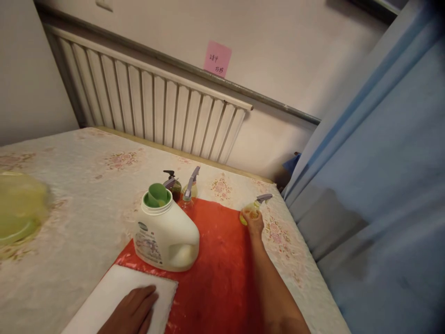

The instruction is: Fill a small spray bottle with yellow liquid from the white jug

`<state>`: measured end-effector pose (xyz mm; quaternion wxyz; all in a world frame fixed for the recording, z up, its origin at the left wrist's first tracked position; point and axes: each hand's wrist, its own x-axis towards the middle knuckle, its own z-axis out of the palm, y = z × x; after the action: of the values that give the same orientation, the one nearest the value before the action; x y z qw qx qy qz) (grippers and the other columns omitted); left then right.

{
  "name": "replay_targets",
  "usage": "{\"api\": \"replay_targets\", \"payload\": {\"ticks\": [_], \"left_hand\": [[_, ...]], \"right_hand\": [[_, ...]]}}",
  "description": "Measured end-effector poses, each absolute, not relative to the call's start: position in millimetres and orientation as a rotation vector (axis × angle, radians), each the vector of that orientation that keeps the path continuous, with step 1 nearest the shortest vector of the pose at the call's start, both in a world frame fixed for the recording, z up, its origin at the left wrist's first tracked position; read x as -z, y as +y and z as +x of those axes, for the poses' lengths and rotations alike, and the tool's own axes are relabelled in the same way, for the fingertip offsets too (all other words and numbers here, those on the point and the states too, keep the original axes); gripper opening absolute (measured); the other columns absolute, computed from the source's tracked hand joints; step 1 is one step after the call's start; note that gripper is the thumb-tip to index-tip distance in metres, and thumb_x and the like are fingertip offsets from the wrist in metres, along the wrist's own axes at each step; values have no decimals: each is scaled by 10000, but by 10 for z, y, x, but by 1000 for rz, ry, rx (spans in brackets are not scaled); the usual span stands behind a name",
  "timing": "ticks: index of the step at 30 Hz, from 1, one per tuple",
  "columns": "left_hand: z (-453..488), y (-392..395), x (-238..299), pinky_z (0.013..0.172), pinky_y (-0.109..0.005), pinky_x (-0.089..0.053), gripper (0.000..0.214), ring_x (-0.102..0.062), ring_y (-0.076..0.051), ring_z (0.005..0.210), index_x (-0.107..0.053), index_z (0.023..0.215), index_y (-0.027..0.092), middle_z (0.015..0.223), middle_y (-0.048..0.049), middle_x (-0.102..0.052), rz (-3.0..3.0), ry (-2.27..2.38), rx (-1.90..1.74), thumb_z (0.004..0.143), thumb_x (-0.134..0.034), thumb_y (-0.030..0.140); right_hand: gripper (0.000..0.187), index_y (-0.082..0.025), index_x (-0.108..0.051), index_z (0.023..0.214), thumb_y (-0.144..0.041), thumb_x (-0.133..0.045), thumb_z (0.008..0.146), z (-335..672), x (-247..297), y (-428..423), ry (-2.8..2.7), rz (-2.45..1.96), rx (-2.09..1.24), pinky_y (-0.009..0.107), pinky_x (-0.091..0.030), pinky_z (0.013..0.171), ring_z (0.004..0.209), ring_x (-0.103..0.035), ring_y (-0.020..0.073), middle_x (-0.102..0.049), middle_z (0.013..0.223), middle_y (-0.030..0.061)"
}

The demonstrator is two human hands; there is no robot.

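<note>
My right hand (255, 222) is wrapped round a small clear spray bottle (256, 207) with yellowish liquid and a grey trigger head, at the far right corner of a red plastic sheet (219, 246). My left hand (134, 308) lies flat on a folded white cloth or paper (118, 285), its fingers stretched out. Just beyond it stands a large off-white jug (167, 239), open at the top, with a green cup (157, 195) in its mouth. Behind the jug are other trigger-spray bottles (187, 199) and a dark pump bottle (175, 189), partly hidden.
A floral bedspread or tablecloth (86, 195) covers the surface. At the left edge is a blurred yellow-green basin-like thing (21, 208). A white radiator (156, 102) runs along the wall below a pink note (217, 59). A blue curtain (375, 185) hangs close on the right.
</note>
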<state>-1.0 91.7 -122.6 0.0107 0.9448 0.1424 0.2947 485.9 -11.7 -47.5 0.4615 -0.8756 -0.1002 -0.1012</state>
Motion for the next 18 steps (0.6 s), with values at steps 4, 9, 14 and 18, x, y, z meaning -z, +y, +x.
{"api": "replay_targets", "payload": {"ticks": [4,9,14,18], "left_hand": [[-6,907,1181,939,-324,-542,379,-653,-226,1085,-645,1244,307,1245,-19,-688,2926,436,-937,893,-607,446],[17,892,1139,942,-310,-535,359,-654,-216,1070,-648,1230,306,1227,-14,-693,2904,449,-942,894,-607,425],[28,881,1087,931,-315,-538,352,-659,-215,1057,-646,1227,293,1209,-19,-700,2929,442,-952,891,-606,392],[30,855,1009,926,-328,-548,318,-670,-216,1044,-658,1188,280,1190,-23,-710,2955,449,-996,895,-600,391]], "right_hand": [[833,-158,-572,1233,-531,-794,522,4771,436,-190,-161,-2157,216,337,-503,781,953,-695,294,-732,1054,141],[688,-80,-521,1260,-529,-597,746,4370,353,-250,-61,-2087,313,369,-489,823,1016,-660,308,-699,1074,208],[311,-164,-650,951,-405,-586,766,3836,173,194,-459,-1960,119,307,-525,724,741,-680,201,-724,825,66],[320,-196,-687,983,-365,-691,710,3496,-63,761,-830,-1842,-74,258,-538,733,770,-691,164,-740,855,22]]}}
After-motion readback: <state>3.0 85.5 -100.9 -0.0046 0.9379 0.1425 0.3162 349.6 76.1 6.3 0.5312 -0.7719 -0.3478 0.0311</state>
